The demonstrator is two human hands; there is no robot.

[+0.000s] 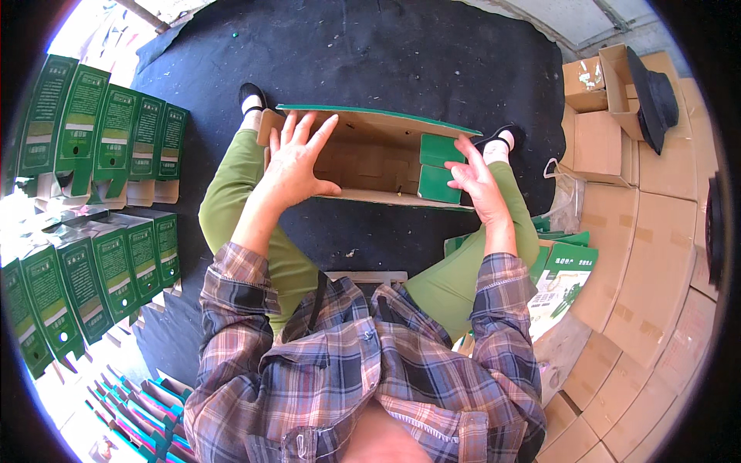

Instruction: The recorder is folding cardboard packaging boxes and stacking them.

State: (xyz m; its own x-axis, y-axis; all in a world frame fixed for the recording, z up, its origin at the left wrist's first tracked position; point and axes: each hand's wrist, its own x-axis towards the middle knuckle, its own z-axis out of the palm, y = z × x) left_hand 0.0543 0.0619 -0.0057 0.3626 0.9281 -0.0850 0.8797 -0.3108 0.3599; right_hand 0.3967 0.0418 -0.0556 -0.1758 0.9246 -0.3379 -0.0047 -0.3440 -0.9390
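An open cardboard box point(359, 168), green outside and brown inside, lies between my knees with its opening toward me. My left hand point(290, 163) is at the box's left end, fingers spread, their tips near the far rim and the thumb over the near edge. Two green flaps point(440, 180) are folded over the right end of the opening. Beside them is my right hand point(480, 185), its fingers stretched and apart, the fingertips by the right edge. Neither hand is closed around anything.
Green boxes point(116, 147) stand in two rows at the left. Flat green and white cartons point(567, 270) lean by my right knee. Brown cartons point(644, 255) are stacked along the right, a dark hat point(656, 100) on top. Black sheeting point(370, 54) covers the floor.
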